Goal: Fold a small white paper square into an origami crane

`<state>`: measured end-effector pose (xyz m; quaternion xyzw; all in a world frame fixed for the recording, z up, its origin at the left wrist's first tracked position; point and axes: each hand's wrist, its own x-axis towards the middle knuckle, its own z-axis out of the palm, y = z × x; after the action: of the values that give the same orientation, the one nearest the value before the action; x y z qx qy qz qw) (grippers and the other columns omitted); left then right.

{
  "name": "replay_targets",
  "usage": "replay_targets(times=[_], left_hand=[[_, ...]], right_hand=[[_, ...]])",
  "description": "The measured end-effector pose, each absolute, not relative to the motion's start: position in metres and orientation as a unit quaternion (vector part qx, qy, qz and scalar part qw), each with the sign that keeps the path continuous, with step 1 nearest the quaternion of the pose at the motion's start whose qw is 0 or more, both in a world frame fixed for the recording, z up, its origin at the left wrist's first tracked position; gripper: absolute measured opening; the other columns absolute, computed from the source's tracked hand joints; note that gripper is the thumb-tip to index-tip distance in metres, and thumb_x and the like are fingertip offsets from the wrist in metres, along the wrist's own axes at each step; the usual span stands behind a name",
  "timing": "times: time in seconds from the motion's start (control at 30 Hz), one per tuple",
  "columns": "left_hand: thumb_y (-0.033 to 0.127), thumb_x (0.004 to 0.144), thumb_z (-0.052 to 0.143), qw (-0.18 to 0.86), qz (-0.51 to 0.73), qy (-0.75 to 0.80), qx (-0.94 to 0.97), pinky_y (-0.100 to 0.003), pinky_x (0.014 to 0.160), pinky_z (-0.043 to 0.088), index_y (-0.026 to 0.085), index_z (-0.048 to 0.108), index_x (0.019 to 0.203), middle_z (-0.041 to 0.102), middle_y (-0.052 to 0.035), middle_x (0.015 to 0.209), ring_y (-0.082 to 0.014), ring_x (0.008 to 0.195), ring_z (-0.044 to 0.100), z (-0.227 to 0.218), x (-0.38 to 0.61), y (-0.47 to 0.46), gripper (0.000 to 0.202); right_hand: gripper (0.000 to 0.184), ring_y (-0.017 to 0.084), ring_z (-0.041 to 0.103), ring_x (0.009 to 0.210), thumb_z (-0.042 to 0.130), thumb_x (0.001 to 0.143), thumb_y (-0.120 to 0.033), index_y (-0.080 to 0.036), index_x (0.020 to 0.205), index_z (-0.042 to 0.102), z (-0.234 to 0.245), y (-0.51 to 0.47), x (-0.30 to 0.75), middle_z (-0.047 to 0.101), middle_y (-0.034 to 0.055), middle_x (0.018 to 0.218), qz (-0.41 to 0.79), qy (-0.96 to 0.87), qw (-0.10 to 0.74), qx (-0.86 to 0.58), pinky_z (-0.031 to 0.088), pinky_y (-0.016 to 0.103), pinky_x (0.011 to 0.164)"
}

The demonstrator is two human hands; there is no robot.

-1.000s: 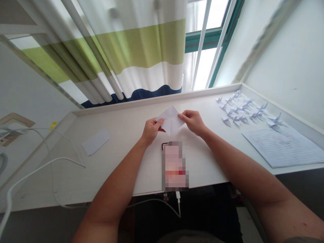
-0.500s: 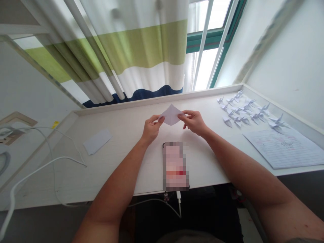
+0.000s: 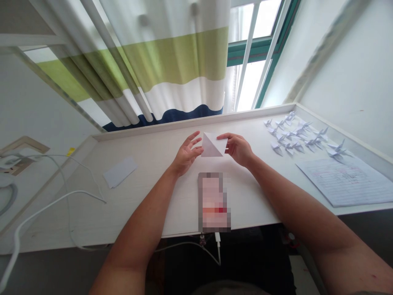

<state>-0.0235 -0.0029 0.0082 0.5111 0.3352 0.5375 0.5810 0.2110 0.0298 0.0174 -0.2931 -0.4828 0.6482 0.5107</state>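
A white paper (image 3: 213, 145), folded into a triangle, stands between my hands above the middle of the white desk (image 3: 147, 192). My right hand (image 3: 238, 148) pinches its right corner between thumb and fingers. My left hand (image 3: 186, 153) sits at the paper's left edge with its fingers spread apart, the thumb touching the sheet. A phone (image 3: 214, 201) lies flat on the desk just in front of my hands.
Several folded white paper cranes (image 3: 296, 137) lie at the back right, with a lined sheet (image 3: 345, 180) in front of them. A white paper slip (image 3: 119, 172) lies at the left. White cables (image 3: 58, 196) loop over the left side. A curtain and window stand behind.
The paper went from an open creased square to a folded triangle. My left hand has let go its pinch and spread its fingers; my right hand keeps hold.
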Motion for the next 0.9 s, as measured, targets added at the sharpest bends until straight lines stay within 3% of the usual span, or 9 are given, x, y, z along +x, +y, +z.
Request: replay_targets(times=[0.17,0.37,0.57,0.67,0.9], left_hand=[[0.032,0.071,0.1,0.555,0.542,0.334,0.535,-0.036,0.091,0.059,0.03,0.071,0.137,0.077,-0.0061,0.116,-0.0205,0.099,0.072,0.008,-0.017,-0.003,0.072],[0.031,0.071,0.098,0.498,0.577,0.369,0.532,-0.039,0.093,0.06,0.022,0.08,0.119,0.082,-0.0066,0.111,-0.0222,0.099,0.074,0.007,-0.007,-0.008,0.053],[0.041,0.076,0.095,0.482,0.592,0.395,0.511,-0.041,0.092,0.06,0.019,0.081,0.113,0.082,-0.0084,0.108,-0.0235,0.095,0.075,0.001,-0.004,-0.007,0.046],[0.041,0.072,0.098,0.495,0.602,0.375,0.502,-0.043,0.095,0.06,0.02,0.082,0.114,0.083,-0.0088,0.109,-0.0241,0.098,0.076,0.0,-0.006,-0.004,0.05],[0.035,0.068,0.101,0.504,0.598,0.37,0.501,-0.046,0.1,0.059,0.02,0.084,0.109,0.083,-0.0082,0.107,-0.0237,0.1,0.076,0.003,-0.007,-0.005,0.047]], right_hand=[[0.028,0.02,0.068,0.077,0.083,0.077,-0.041,-0.021,0.097,0.081,0.018,0.027,0.209,0.074,0.0046,0.089,0.677,-0.491,0.477,-0.27,0.06,0.036,0.07],[0.057,0.019,0.071,0.081,0.1,0.069,-0.041,-0.025,0.119,0.077,0.01,0.024,0.203,0.077,0.0016,0.092,0.65,-0.529,0.467,-0.282,0.06,0.036,0.075],[0.042,0.018,0.069,0.075,0.099,0.071,-0.049,-0.02,0.097,0.081,0.006,0.024,0.197,0.077,0.0028,0.083,0.61,-0.552,0.494,-0.283,0.057,0.035,0.071],[0.041,0.018,0.069,0.079,0.098,0.072,-0.048,-0.021,0.098,0.082,0.006,0.024,0.198,0.078,0.004,0.089,0.61,-0.558,0.492,-0.274,0.057,0.035,0.072],[0.037,0.017,0.065,0.076,0.094,0.078,-0.047,-0.022,0.1,0.079,0.004,0.027,0.201,0.072,0.0012,0.083,0.581,-0.578,0.503,-0.275,0.055,0.035,0.071]])
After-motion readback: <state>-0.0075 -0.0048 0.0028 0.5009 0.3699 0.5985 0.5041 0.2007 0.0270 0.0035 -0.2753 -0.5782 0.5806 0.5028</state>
